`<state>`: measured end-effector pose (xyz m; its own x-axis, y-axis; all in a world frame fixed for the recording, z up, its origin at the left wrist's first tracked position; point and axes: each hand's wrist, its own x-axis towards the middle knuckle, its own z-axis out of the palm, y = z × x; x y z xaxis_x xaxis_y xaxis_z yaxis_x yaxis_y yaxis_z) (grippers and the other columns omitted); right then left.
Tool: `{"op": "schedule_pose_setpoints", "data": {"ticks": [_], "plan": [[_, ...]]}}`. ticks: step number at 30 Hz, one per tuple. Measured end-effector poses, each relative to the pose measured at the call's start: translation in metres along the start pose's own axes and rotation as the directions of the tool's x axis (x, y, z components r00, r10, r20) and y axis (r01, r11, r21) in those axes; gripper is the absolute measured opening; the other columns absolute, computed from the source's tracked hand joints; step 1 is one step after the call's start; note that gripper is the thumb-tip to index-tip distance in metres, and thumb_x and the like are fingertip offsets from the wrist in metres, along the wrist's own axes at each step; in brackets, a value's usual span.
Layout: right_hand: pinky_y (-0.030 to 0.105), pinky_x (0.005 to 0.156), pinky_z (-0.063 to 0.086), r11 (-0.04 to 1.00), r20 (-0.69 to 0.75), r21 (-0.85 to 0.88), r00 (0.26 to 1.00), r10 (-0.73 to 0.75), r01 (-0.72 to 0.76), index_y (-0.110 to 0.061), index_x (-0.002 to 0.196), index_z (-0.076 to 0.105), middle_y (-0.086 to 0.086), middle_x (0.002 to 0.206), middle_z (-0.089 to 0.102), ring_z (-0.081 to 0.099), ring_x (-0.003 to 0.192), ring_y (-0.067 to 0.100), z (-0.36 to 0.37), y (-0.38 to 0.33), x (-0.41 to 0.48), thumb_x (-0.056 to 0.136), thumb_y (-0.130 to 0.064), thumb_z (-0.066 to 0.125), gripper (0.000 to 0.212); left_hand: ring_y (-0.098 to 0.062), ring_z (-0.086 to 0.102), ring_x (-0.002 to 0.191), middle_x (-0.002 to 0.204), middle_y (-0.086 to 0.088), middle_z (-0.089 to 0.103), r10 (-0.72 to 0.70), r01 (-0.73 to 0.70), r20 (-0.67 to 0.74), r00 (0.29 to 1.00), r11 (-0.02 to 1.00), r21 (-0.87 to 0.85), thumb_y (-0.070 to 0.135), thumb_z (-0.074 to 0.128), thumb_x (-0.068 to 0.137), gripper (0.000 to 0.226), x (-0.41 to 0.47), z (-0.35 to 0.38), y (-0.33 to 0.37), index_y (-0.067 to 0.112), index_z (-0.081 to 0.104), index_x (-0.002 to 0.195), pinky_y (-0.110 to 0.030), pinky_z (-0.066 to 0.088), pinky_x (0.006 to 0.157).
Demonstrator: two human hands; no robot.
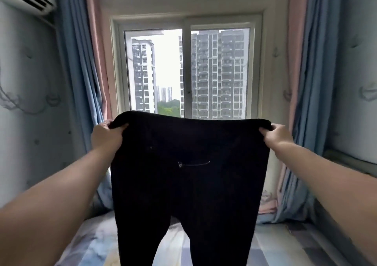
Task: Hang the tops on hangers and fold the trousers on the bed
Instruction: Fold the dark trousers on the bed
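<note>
Trousers: I am holding black trousers (189, 176) up by the waistband at the centre of the frame, legs hanging toward the bottom edge.
Left hand: my left hand (106, 134) is gripping the waistband's left corner.
Right hand: my right hand (278, 134) is pinching the right corner.
Bed: the patterned bed (285, 249) is lying below, at the bottom.
Window: a window (186, 70) is showing behind, upper centre.
</note>
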<state>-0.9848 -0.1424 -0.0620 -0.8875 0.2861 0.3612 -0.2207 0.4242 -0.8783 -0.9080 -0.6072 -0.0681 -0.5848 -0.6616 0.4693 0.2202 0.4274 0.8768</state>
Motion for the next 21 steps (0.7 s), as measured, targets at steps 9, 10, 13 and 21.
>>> {"op": "schedule_pose_setpoints", "data": {"ticks": [9,10,13,21], "plan": [[0.036,0.063,0.053,0.987,-0.043,-0.071,0.988,-0.149,0.146,-0.009,0.103,0.064,0.009,0.086,0.066,0.063,0.074,0.026,-0.053,-0.107,0.035,0.094,-0.027,0.070,0.021,-0.034,0.064,0.091,0.094,-0.012,0.065,0.115,-0.113,-0.008,0.993,0.988,0.102,0.037,0.059,0.097,0.030,0.029,0.000,0.103,0.008,0.064,0.104,-0.041,0.050,0.077],[0.031,0.052,0.047,0.993,-0.038,-0.035,0.993,-0.111,0.110,-0.009,0.094,0.059,0.008,0.079,0.063,0.058,0.064,0.023,-0.055,-0.116,0.037,0.093,-0.023,0.070,0.019,-0.032,0.064,0.087,0.092,-0.011,0.064,0.064,-0.063,-0.015,0.998,0.995,0.079,0.033,0.057,0.097,0.029,0.030,0.000,0.111,0.007,0.064,0.107,-0.037,0.048,0.071],[0.022,0.036,0.036,0.996,-0.012,0.075,0.999,0.042,-0.041,-0.005,0.079,0.056,0.009,0.076,0.056,0.048,0.054,0.019,-0.053,-0.140,0.042,0.091,-0.008,0.068,0.017,-0.028,0.066,0.091,0.103,-0.010,0.067,-0.221,0.221,0.002,0.975,0.974,-0.047,0.020,0.053,0.093,0.034,0.032,0.004,0.131,0.003,0.061,0.121,-0.034,0.056,0.075],[0.017,0.040,0.048,0.892,0.391,0.278,0.890,0.233,-0.356,-0.012,0.084,0.074,0.000,0.052,0.057,0.047,0.035,0.008,-0.035,-0.178,0.031,0.079,-0.010,0.084,0.011,-0.030,0.065,0.069,0.092,-0.014,0.066,-0.365,0.429,0.283,0.887,0.879,-0.210,0.013,0.039,0.101,0.026,0.019,0.024,0.166,0.006,0.064,0.107,-0.046,0.062,0.071]]}}
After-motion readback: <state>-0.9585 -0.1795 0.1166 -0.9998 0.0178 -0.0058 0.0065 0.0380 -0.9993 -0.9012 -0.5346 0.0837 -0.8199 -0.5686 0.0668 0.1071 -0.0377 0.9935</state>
